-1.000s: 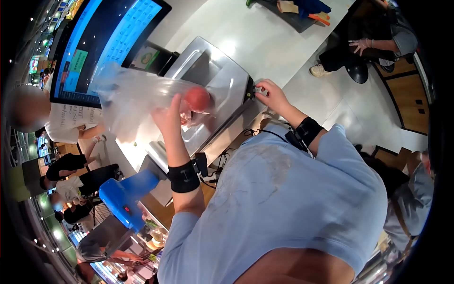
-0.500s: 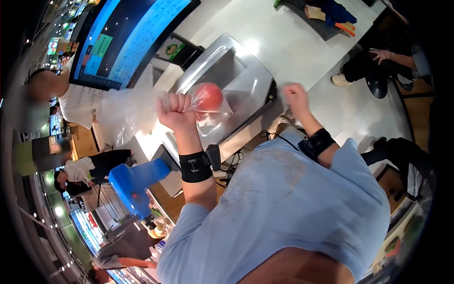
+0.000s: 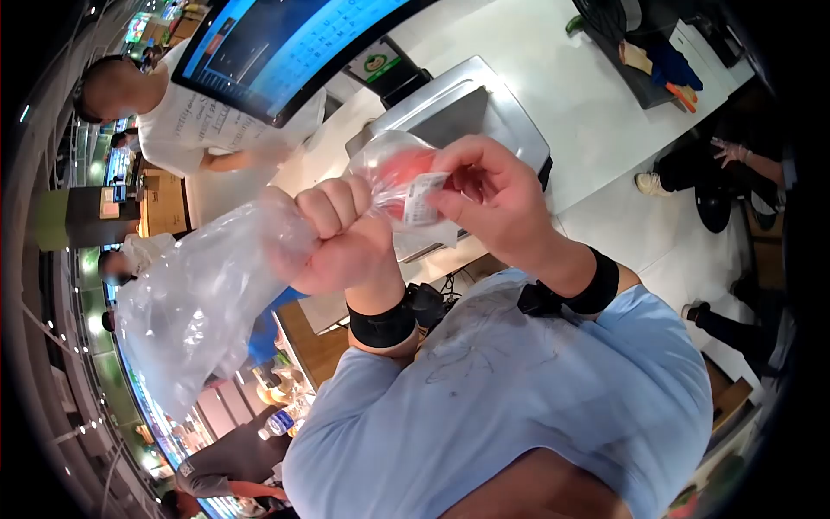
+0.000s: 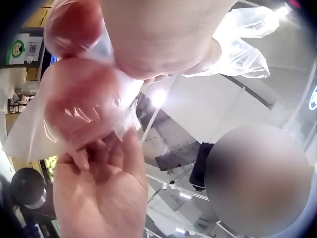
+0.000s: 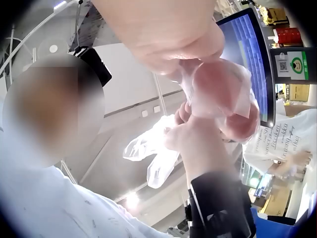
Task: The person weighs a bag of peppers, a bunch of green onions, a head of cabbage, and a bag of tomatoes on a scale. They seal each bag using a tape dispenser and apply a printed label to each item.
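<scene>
My left hand [image 3: 333,233] is curled tightly round the twisted neck of a clear plastic bag [image 3: 194,298], whose loose upper part spreads to the left. Beyond the fist, the bag's full end holds red round items [image 3: 402,169]; the left wrist view shows two such bulges [image 4: 81,106]. A white printed label [image 3: 422,199] lies against this full end. My right hand [image 3: 501,208] has its thumb at the label's edge and its fingers curved by the bag. In the right wrist view, the left hand [image 5: 183,131] grips below the red items [image 5: 218,87].
Behind the hands are a metal weighing scale [image 3: 510,121], a touch screen [image 3: 285,52] and a small green-signed stand [image 3: 376,65]. A dark tray [image 3: 622,69] with cloth and orange-handled things stands on the counter [image 3: 596,156]. A person in white [image 3: 194,121] stands at the left.
My right hand has moved from the scale's right edge over to the bag, where the label now shows. The left hand has lifted the bag off the scale, its fingers closing round the neck.
</scene>
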The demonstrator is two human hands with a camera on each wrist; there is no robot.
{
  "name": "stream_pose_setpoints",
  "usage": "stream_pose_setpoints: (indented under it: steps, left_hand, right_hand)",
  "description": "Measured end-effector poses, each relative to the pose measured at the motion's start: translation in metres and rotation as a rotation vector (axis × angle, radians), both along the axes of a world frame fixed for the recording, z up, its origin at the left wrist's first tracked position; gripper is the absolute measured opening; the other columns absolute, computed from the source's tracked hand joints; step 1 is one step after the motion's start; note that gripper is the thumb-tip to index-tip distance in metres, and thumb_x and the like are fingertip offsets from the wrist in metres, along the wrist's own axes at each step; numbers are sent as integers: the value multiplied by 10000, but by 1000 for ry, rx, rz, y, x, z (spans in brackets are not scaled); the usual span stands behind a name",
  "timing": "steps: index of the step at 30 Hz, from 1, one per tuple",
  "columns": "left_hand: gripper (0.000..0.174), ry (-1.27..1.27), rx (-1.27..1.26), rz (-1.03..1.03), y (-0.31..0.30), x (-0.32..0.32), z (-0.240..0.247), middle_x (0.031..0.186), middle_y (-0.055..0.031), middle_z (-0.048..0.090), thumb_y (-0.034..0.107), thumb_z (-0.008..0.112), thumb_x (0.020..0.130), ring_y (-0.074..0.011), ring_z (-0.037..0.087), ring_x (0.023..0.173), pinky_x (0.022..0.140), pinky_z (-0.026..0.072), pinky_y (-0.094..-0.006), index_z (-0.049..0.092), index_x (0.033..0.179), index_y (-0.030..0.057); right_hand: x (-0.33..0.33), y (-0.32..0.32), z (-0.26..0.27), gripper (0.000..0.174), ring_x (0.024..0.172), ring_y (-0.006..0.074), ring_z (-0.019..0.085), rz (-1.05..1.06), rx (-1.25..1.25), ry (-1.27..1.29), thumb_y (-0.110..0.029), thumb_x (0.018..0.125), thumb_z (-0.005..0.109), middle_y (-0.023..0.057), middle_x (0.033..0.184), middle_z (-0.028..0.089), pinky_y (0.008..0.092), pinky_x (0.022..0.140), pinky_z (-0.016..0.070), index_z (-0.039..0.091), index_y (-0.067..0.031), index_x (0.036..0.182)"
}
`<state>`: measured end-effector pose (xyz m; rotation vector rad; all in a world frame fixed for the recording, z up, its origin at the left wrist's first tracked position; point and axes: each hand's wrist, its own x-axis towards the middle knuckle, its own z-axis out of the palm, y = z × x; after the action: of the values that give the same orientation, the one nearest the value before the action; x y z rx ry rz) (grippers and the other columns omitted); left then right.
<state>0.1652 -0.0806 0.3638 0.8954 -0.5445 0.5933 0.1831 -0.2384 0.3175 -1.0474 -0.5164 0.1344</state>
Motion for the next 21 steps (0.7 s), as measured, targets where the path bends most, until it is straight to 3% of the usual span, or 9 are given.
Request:
stream_pose_setpoints:
  steps: [4,6,10,13,16,18,19,21]
  left_hand:
    - [295,-41,-75,-35,-7,-19,20,478,37,243,420,424,918,-90,171,406,431,174,-274,370,848,139]
    - [307,-106,-23,-98,-7,-29,30,478,45,262,434,432,921,-85,187,397,428,195,-257,372,844,143]
    - [312,-137,-10,-161,-4,-43,42,475,49,274,444,437,924,-81,194,389,426,207,-247,374,845,149]
    - [340,-142,-21,-102,-4,-49,43,488,47,273,477,435,919,-86,192,402,433,192,-254,381,849,149]
    - [378,-145,-106,-27,4,-52,38,503,44,257,516,445,905,-93,181,422,447,176,-266,406,878,141]
    - [514,-76,-111,-23,11,-54,36,528,43,248,540,536,860,-80,203,474,500,193,-258,484,1020,54]
    - [514,-82,-115,-16,10,-54,37,528,43,248,540,536,860,-80,203,474,500,193,-258,484,1020,54]
    - [722,-36,-99,-145,7,-53,43,560,45,276,628,595,789,-73,220,492,507,183,-254,471,1148,14]
  right_hand:
    - [-7,-1,25,375,755,57,459,-105,-247,-250,-7,743,725,3,993,498,182,635,403,523,-64,1054]
    - [-10,1,34,479,840,183,533,-219,-300,-346,-106,698,785,96,1042,484,273,664,467,517,-54,1092]
    - [-18,7,42,567,919,214,532,-164,-304,-349,-147,664,815,112,1097,460,281,693,482,490,-62,1121]
    - [-21,14,46,703,982,240,524,-109,-310,-290,-183,645,831,115,1104,465,302,770,482,461,-72,1232]
    - [-19,19,43,784,1053,264,490,-197,-266,-316,-245,663,825,142,1202,461,353,866,449,441,-86,1327]
    - [-6,21,28,778,1137,294,451,-528,-421,-1003,-325,707,789,189,1322,410,398,959,387,439,-97,1364]
    - [-4,22,28,778,1137,294,451,-522,-419,-1011,-325,707,789,189,1322,410,398,959,387,439,-97,1364]
    - [-3,24,29,685,1237,312,415,-204,-421,-762,-359,743,755,212,1388,364,408,1002,357,496,-99,1321]
